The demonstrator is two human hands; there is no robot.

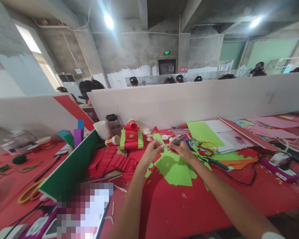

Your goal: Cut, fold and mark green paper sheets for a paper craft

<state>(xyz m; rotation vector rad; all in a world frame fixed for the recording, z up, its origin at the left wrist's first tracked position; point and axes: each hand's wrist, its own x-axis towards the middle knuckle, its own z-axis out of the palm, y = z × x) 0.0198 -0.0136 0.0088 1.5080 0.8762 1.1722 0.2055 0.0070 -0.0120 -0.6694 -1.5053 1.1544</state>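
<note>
One red tabletop (161,212), fronted by a long white partition (169,104). On it, light-green paper (178,171) lies flat, below and just beyond the hands. Folded red paper pieces (109,162) are heaped left of it; behind these stands a red-and-green paper model (131,136) bearing a star. Right hand (183,150): fingers closed around a slim dark blue-grey tool (178,140), held slanted above the green paper. Left hand (153,150): fingertips drawn close together, near the right's; whether they pinch a scrap, cannot tell.
</note>
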